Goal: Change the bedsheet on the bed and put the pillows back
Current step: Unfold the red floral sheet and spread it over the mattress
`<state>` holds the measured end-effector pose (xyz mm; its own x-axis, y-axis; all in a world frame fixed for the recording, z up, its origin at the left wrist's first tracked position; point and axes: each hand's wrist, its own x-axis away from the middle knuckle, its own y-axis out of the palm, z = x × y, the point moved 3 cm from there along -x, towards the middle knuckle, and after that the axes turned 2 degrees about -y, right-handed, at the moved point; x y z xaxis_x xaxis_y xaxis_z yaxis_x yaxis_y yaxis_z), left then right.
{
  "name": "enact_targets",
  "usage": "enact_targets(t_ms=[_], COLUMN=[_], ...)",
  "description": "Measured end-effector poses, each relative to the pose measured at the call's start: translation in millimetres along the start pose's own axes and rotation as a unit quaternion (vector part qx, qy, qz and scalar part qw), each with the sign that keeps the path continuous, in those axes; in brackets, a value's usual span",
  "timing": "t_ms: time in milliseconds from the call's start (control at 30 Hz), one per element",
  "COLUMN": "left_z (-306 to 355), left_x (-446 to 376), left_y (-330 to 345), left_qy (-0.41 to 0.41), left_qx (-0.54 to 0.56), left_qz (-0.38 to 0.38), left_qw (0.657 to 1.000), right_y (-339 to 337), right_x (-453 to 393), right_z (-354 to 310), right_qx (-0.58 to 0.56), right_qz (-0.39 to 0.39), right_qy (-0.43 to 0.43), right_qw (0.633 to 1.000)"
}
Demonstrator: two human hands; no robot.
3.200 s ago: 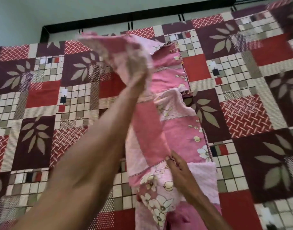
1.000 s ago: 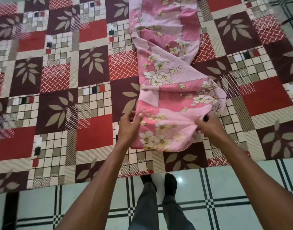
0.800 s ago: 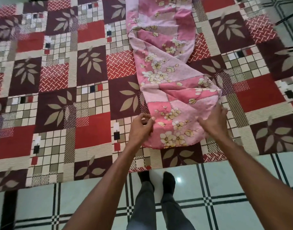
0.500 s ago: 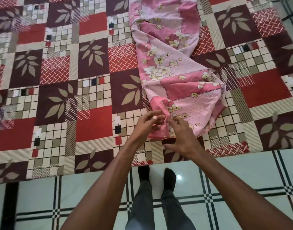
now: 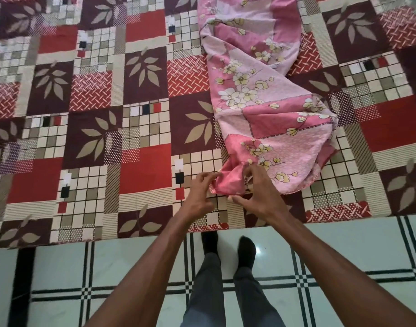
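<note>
Floor: pale green tiles [image 5: 343, 251] with dark crossing lines are lying on the near side of the bed.
Legs: the person's 2 legs in grey trousers [image 5: 216, 286] and dark socks are standing on the tiles, right at the bed's near edge.
Bed cover: a big patchwork sheet [image 5: 84, 128] with red squares, brown leaf squares and small cream checks is covering the whole bed.
In the way: nothing is blocking the hands; both arms are reaching over the near edge.
Pink sheet: a long bunched pink sheet [image 5: 268, 95] with cream flowers is lying on the patchwork sheet, running from the far side down to the near edge, right of the middle.
Left hand: the left hand [image 5: 200, 192] is touching the pink sheet's near corner with curled fingertips.
Right hand: the right hand [image 5: 259, 194] is pinching the same corner between thumb and fingers.
</note>
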<state>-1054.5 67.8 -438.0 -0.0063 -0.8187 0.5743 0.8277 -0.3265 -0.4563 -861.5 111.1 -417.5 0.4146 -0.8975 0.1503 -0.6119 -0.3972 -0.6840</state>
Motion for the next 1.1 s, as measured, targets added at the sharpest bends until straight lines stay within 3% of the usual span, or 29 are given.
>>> enact_targets(t_ms=[167,233,333,400,467,567,633,667,733,800,833,867,967,1033,1100], left_z=[12.6,21.8,51.3,69.6,69.6,32.4,12.7,7.5,12.0,27.6,34.1,40.4,52.3,60.4,56.8], left_x=[-7.8,-3.7,16.3,35.6,41.0,26.8,16.2,14.0,18.6,18.9,15.1,9.2,-12.2,-20.4,-22.8], left_y=[4.2,-4.4,-30.3,-42.5,-43.8,-34.0,-15.0,-1.7,16.2,22.4,21.1,17.8,-4.7,-23.8,-42.3], left_qy=[0.055,0.083,0.166,0.235,0.229,0.030,-0.125,-0.186,-0.240,-0.236,-0.222,-0.210,-0.193,-0.199,-0.186], left_qx=[-0.065,-0.066,-0.047,-0.067,-0.046,0.134,0.309,0.423,0.599,0.706,0.744,0.761,0.746,0.698,0.639], left_qz=[0.135,0.201,0.346,0.419,0.437,0.386,0.233,0.126,-0.023,-0.079,-0.092,-0.101,-0.092,-0.034,0.065], left_qw=[0.987,0.974,0.922,0.875,0.869,0.912,0.914,0.878,0.764,0.663,0.624,0.606,0.630,0.687,0.743], right_y=[6.7,5.4,-3.0,-19.3,-31.8,-32.6,-30.2,-28.1,-25.8,-27.9,-30.2,-31.5,-34.9,-35.6,-35.2], right_x=[-2.6,-8.6,-14.5,-14.4,-15.9,-17.2,-18.0,-17.9,-14.3,-10.1,-7.5,-4.2,7.9,13.7,13.8], right_z=[-14.4,-21.0,-36.6,-54.4,-61.6,-50.9,-45.7,-44.8,-45.7,-47.8,-48.6,-47.0,-45.5,-44.0,-44.7], right_qx=[0.127,0.119,-0.048,-0.173,-0.268,-0.293,-0.287,-0.291,-0.322,-0.350,-0.354,-0.346,-0.322,-0.323,-0.255], right_qz=[0.017,0.013,0.011,0.044,0.070,0.078,0.059,0.047,0.035,0.026,0.018,0.005,-0.030,-0.044,-0.041], right_qy=[-0.068,-0.059,-0.016,-0.001,0.037,0.121,0.147,0.155,0.164,0.158,0.147,0.132,0.098,0.104,0.090], right_qw=[0.989,0.991,0.999,0.984,0.960,0.945,0.945,0.943,0.932,0.923,0.923,0.929,0.941,0.940,0.962])
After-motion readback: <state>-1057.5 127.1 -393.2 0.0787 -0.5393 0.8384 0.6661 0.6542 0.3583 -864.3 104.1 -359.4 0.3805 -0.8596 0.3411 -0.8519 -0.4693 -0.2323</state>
